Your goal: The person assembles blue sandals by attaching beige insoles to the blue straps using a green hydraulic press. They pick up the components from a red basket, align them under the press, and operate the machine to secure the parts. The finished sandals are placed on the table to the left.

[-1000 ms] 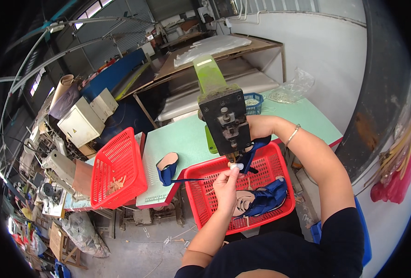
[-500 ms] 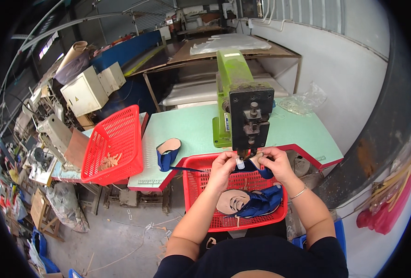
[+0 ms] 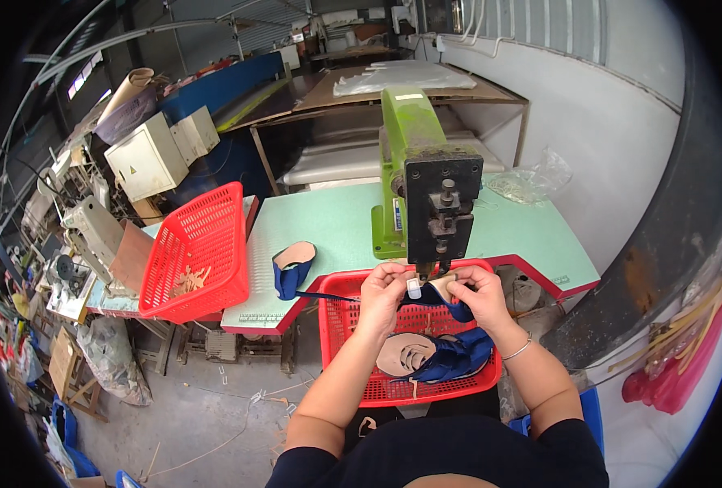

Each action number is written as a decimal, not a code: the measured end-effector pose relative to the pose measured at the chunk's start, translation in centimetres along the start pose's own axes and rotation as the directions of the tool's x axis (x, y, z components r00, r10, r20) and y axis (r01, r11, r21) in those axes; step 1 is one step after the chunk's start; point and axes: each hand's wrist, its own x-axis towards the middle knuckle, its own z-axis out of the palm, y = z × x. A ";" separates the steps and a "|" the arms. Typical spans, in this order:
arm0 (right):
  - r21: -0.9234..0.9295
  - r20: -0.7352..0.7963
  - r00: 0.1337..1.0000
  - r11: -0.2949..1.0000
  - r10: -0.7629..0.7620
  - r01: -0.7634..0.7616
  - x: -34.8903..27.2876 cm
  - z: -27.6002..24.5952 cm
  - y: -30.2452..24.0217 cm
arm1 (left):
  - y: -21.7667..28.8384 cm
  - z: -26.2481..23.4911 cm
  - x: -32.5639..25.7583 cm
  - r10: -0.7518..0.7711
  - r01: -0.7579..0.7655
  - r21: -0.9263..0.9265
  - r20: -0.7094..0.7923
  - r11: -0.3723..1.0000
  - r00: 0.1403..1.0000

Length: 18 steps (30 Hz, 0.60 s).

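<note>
Both hands hold a navy-blue shoe upper [image 3: 436, 293] with beige lining, just below the black head [image 3: 441, 207] of a green sewing machine [image 3: 414, 118]. My left hand [image 3: 383, 296] pinches its left end, beside a small white tag [image 3: 414, 288]. The fingers of my right hand [image 3: 480, 296] are closed on its right end, by the beige lining. A blue strip runs left from my left hand to another blue upper with a beige insole [image 3: 294, 264] on the table. Below my hands, a red basket [image 3: 328, 333] contains several blue and beige shoe pieces [image 3: 442, 356].
The pale green table [image 3: 328, 215] has a cut-out red edge around the basket. A second red basket [image 3: 235, 244] with beige scraps stands at left. Clear plastic [image 3: 532, 180] lies on the table's right side. A dark pillar [image 3: 654, 236] rises at right.
My hands and the upper have come slightly toward me and left, and more of the upper shows below the machine head. Both hands keep their hold. The whole view has shifted slightly.
</note>
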 end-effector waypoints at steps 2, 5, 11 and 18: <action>-0.020 0.000 1.000 1.000 0.015 -0.015 0.0 0.1 -0.1 | 0.2 0.5 -0.5 -0.006 0.004 -0.038 -0.047 0.999 0.999; -0.035 -0.024 1.000 0.999 0.012 -0.013 0.0 0.8 -0.1 | 0.7 0.4 -1.1 0.006 -0.011 -0.074 -0.072 0.997 0.997; -0.108 -0.031 0.999 0.994 0.034 -0.037 -0.3 2.3 -0.9 | -0.1 -2.1 -2.0 0.025 -0.040 -0.150 -0.101 0.988 0.995; -0.549 0.000 0.931 0.778 -0.365 0.306 -1.7 4.5 -0.2 | -0.9 -5.5 -4.5 0.181 -0.165 0.087 -0.226 0.982 0.957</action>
